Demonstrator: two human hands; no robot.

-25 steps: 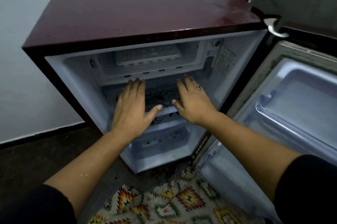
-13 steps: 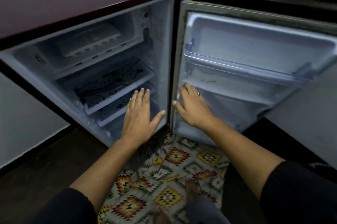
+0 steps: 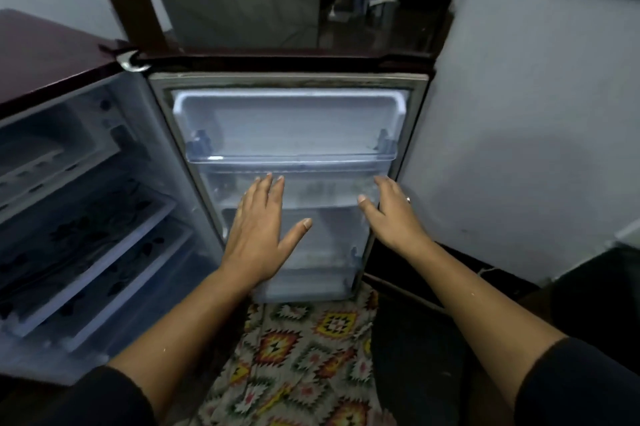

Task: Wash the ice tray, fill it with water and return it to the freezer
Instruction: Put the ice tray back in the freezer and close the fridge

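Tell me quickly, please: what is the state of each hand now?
Left hand: open, fingers straight, holding nothing, in front of the door.
Right hand: open, fingers relaxed, holding nothing.

Below your wrists, the dark floor (image 3: pixel 433 356) carries a patterned rug (image 3: pixel 304 356), which reaches up to the foot of the open door (image 3: pixel 291 79). Just above the fingertips of your left hand (image 3: pixel 258 235) and right hand (image 3: pixel 391 214) runs the clear door rack (image 3: pixel 291 158). Left of your left hand, two dark-patterned shelves (image 3: pixel 86 252) sit one above the other.
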